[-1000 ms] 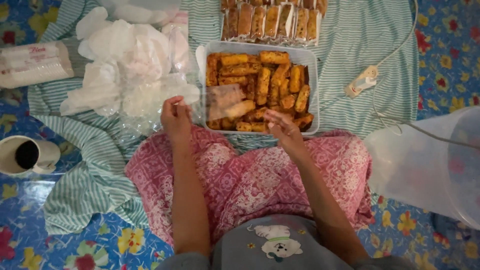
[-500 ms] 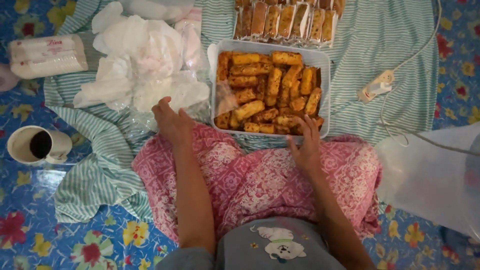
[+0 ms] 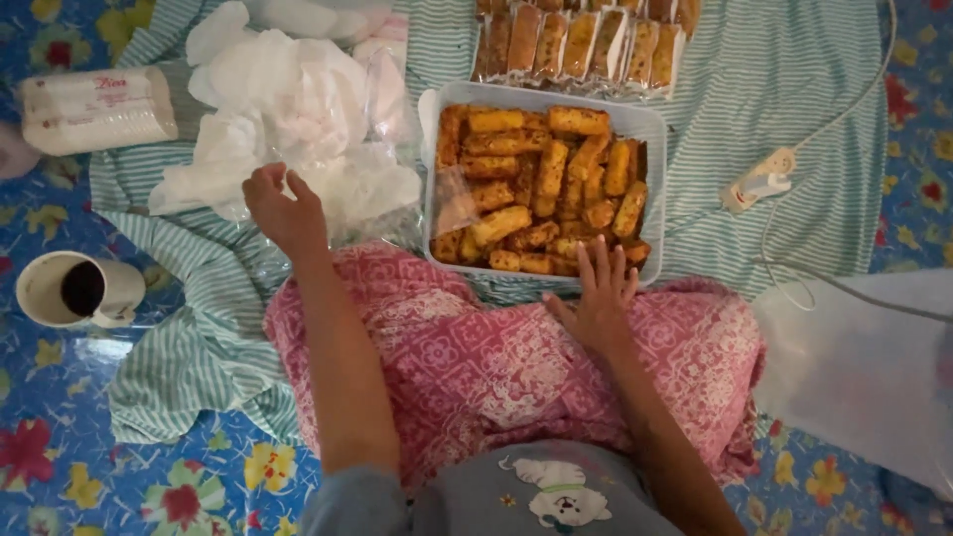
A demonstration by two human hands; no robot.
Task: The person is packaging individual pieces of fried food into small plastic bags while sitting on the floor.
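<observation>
At the top edge of the frame a row of wrapped snack sticks (image 3: 581, 40) is cut off, and at the far right a pale translucent plastic sheet (image 3: 854, 357) blurs whatever lies under it. The left hand (image 3: 283, 210), left of centre, reaches with fingers loosely spread into the pile of clear plastic bags (image 3: 288, 109); it seems to touch the crinkled film at the pile's lower edge, though whether it grips any is hard to tell. The right hand (image 3: 599, 293), lower centre, lies flat with fingers wide, holding nothing, its tips at the near rim of the plastic tray (image 3: 645, 119). That tray sits upper centre on the striped cloth (image 3: 715, 79), filled with golden-brown fried sticks (image 3: 541, 189), one loose bag (image 3: 452, 203) lying in its left side. A pink patterned lap (image 3: 467, 347) fills the space below. Open cloth shows right of the tray, up to a white switch (image 3: 759, 179) on its cord; a cup (image 3: 74, 290) stands at the left edge on the floral floor.
</observation>
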